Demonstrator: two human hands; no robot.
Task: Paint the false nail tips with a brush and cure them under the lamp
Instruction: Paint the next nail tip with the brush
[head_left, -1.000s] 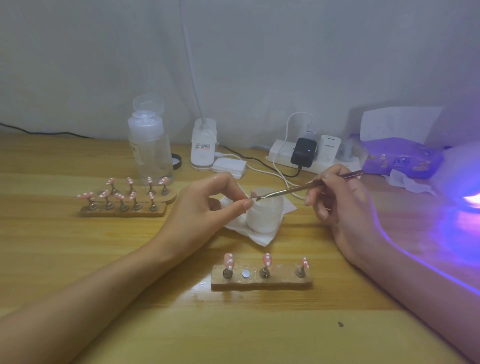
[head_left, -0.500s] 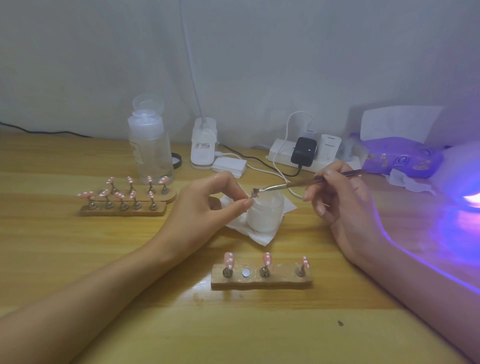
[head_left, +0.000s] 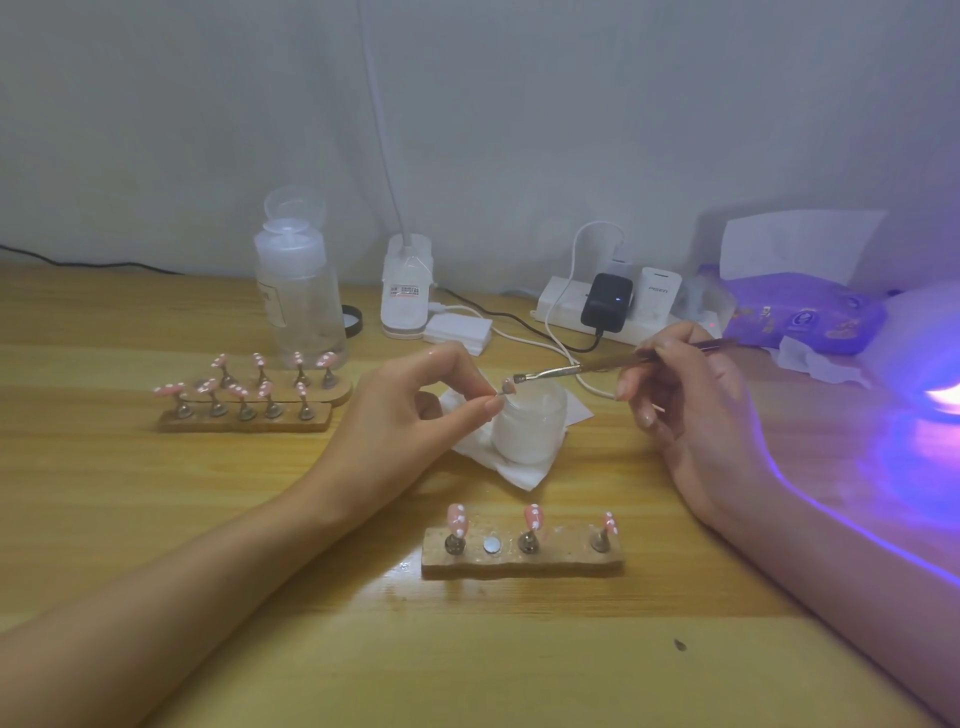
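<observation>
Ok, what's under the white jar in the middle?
A white tissue lies under the jar, on the wooden table. Its edges show in front and to the right; the middle is covered by the jar.

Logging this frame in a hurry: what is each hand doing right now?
Left hand: closed, pinching a nail tip above the white jar.
Right hand: closed, holding the brush.
</observation>
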